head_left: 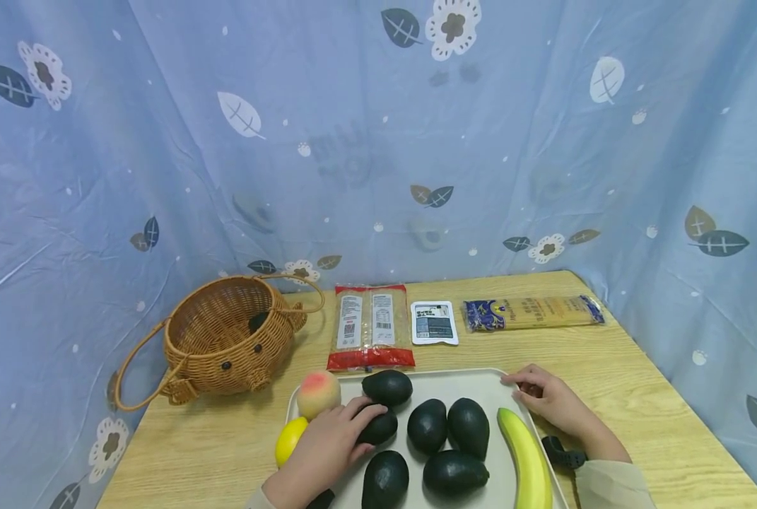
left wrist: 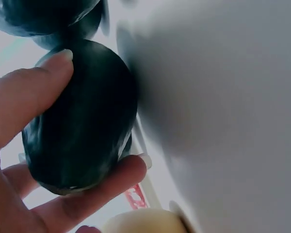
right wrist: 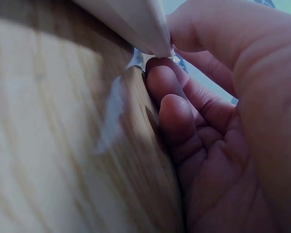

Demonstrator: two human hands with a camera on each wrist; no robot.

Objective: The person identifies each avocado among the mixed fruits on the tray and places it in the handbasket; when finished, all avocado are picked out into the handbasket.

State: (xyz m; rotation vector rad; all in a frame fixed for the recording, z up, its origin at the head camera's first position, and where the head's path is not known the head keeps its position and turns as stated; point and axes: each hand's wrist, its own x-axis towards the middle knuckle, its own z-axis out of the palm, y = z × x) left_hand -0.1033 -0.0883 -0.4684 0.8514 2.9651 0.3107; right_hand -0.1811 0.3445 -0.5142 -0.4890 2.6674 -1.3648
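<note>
My left hand [head_left: 327, 447] is over the left part of a white tray [head_left: 457, 383]. It grips a dark green avocado [head_left: 381, 428], thumb on one side and fingers on the other, as the left wrist view shows. Several more avocados [head_left: 456, 472] lie on the tray. A peach [head_left: 319, 394] and a lemon [head_left: 289, 440] sit by the tray's left edge, the lemon partly behind my left hand. Along the right side lies a banana [head_left: 526, 463]. My right hand [head_left: 559, 403] pinches the tray's far right corner, with its lower fingers curled near the tabletop.
A wicker basket [head_left: 209, 371] with handles stands at the back left, a dark item inside. Behind the tray lie a red-edged clear packet [head_left: 370, 329], a small white packet [head_left: 434, 323] and a noodle pack [head_left: 531, 313]. A blue curtain [head_left: 378, 141] hangs behind the wooden table [head_left: 155, 459].
</note>
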